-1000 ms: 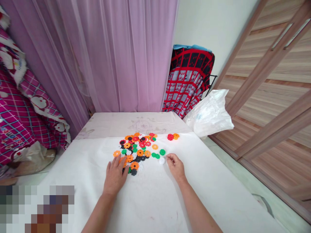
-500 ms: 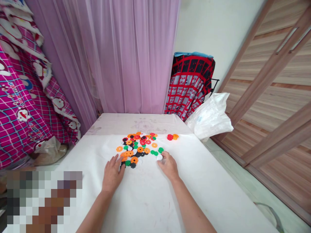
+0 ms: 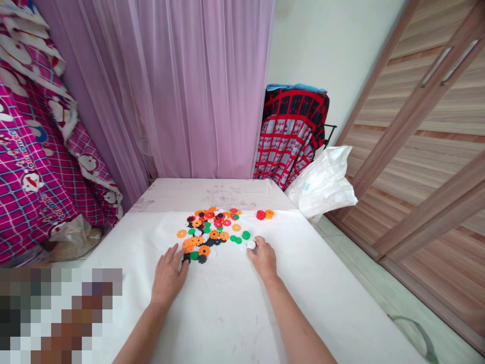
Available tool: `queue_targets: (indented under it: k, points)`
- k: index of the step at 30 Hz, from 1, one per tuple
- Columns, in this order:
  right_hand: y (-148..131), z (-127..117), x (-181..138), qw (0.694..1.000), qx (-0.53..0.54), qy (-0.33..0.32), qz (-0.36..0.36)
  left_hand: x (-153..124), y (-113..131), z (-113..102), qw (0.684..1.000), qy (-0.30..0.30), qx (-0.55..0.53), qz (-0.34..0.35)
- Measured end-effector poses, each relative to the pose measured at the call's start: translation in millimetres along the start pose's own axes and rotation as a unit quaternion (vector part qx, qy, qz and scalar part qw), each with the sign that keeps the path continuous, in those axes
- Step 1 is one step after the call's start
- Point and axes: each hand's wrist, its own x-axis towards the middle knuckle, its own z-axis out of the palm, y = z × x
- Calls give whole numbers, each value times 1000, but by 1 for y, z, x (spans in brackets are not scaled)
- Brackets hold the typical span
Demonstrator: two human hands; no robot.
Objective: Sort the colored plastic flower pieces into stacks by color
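Note:
Small notched plastic discs in orange, black, red, green and white form a loose pile point(image 3: 214, 234) on the white-covered table. My left hand point(image 3: 169, 273) rests at the pile's near left edge, fingers spread, fingertips by orange and black discs. Between the thumb and fingers of my right hand point(image 3: 264, 259) is a white disc point(image 3: 250, 244), held low over the cloth; whether it is a single one I cannot tell. Just left of it lie a green disc point(image 3: 246, 235) and a few more green ones point(image 3: 235, 239).
Beyond my right hand, red discs point(image 3: 260, 215) and orange discs point(image 3: 269, 214) sit apart from the pile. A white plastic bag point(image 3: 320, 182) stands at the table's far right edge. A purple curtain point(image 3: 204, 91) hangs behind, and a wooden wardrobe point(image 3: 417, 141) is on the right.
My right hand has shifted slightly right with the white disc, away from the green ones. My left hand has drawn back very little. The whole view has turned a bit.

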Motion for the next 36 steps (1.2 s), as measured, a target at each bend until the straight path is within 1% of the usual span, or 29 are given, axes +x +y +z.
queue_targets:
  k: [5, 9, 13, 16, 20, 25, 30, 33, 36]
  points:
    - [19, -6, 16, 1000, -19, -4, 17, -2, -3, 0, 1000, 12, -11, 12]
    - [24, -6, 16, 1000, 14, 3, 7, -3, -3, 1, 999, 14, -26, 19]
    - [16, -5, 4, 998, 58, 6, -21, -4, -2, -1, 999, 8, -37, 18]
    - [4, -4, -2, 996, 71, -6, -46, -4, -1, -2, 999, 1, -46, 15]
    - [-9, -4, -3, 997, 46, -29, -62, -5, 0, -2, 998, -4, -58, 5]
    - [-15, -5, -1, 996, 6, -38, -84, -5, 1, -3, 998, 0, -65, 0]
    - [-10, -1, -1, 997, -5, -37, -65, -5, 2, -4, 998, 0, -63, 9]
    - [1, -1, 1, 999, 0, -26, -35, -6, 2, -4, 998, 1, -58, 12]
    - [17, -5, 8, 1000, -20, -19, -2, -6, 1, -4, 999, 0, -50, 17]
